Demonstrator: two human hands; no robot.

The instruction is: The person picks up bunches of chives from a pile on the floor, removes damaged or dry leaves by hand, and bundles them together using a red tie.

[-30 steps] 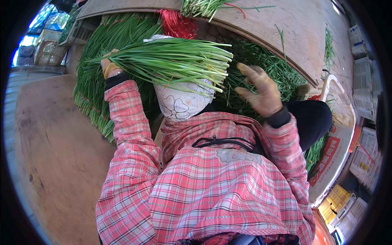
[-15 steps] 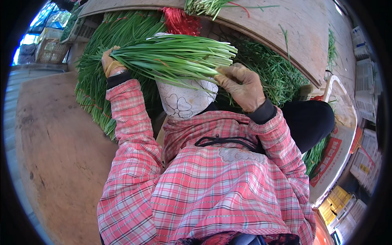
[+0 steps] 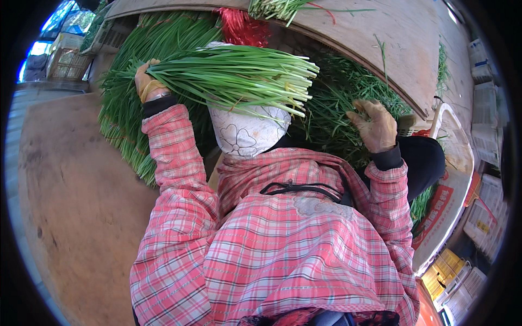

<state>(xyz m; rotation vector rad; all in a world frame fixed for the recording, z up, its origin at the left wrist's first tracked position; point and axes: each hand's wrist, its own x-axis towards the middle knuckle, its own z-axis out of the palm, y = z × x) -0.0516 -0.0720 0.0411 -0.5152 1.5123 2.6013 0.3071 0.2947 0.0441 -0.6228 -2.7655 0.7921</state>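
My left hand [image 3: 150,81], in a yellowish glove, grips the leafy end of a bunch of garlic chives [image 3: 239,76]. The bunch lies sideways over a white rounded thing with a flower outline [image 3: 237,130], and its pale cut ends point right. Apart from the bunch, my gloved right hand [image 3: 376,127] is raised over loose green leaves [image 3: 337,89]. Its fingers are loosely bent and spread from the thumb, with nothing visible in them. A large stack of chives [image 3: 128,117], some tied with reddish bands, lies beside and beyond my left hand.
A wooden board [image 3: 380,38] spans the far side, with another small bunch of stalks [image 3: 277,8] on it. Red plastic strands [image 3: 242,30] hang at its edge. A brown board [image 3: 76,195] lies at left. At right are a white basket [image 3: 454,141] and several stacked crates [image 3: 486,114].
My right hand has let go of the pale stalk ends and moved right, over the loose leaves. My left hand keeps its hold on the bunch, nearly unmoved.
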